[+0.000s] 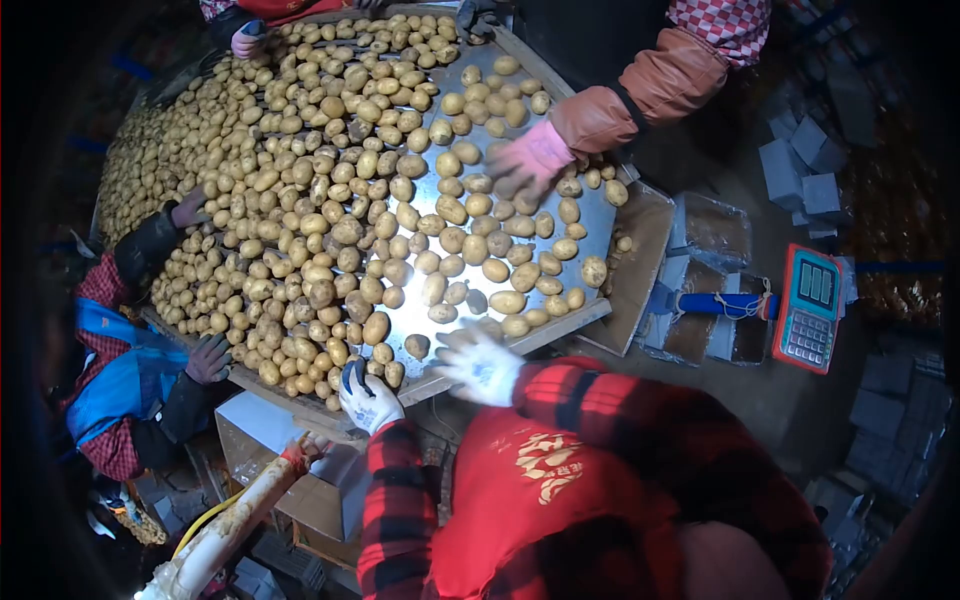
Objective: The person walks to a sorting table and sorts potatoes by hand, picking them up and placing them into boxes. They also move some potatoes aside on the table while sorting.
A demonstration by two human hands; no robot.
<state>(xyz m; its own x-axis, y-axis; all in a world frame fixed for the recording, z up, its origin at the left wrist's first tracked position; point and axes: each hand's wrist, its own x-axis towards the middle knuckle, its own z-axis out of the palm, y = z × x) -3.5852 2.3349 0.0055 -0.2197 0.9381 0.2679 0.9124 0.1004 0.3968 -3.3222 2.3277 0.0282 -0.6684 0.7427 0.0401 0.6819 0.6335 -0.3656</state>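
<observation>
Many potatoes point(300, 190) cover a metal sorting table point(420, 305) with a wooden rim. My left hand point(370, 398), in a white glove with dark fingertips, is at the near edge, its curled fingers against potatoes; what it grips, if anything, is hidden. My right hand point(478, 364), also white-gloved, is blurred with fingers spread over the near edge, beside a dark potato point(417, 346). No potato shows in it. Looser potatoes point(495, 270) lie on the bare metal beyond my hands.
Across the table, a co-worker's pink-gloved hand point(530, 160) reaches over the potatoes. Another co-worker in a blue apron point(125, 370) stands at the left. A red-and-teal scale display point(808, 308), a chute point(640, 260) and lined boxes point(710, 230) are at the right. Cardboard boxes point(300, 490) stand below left.
</observation>
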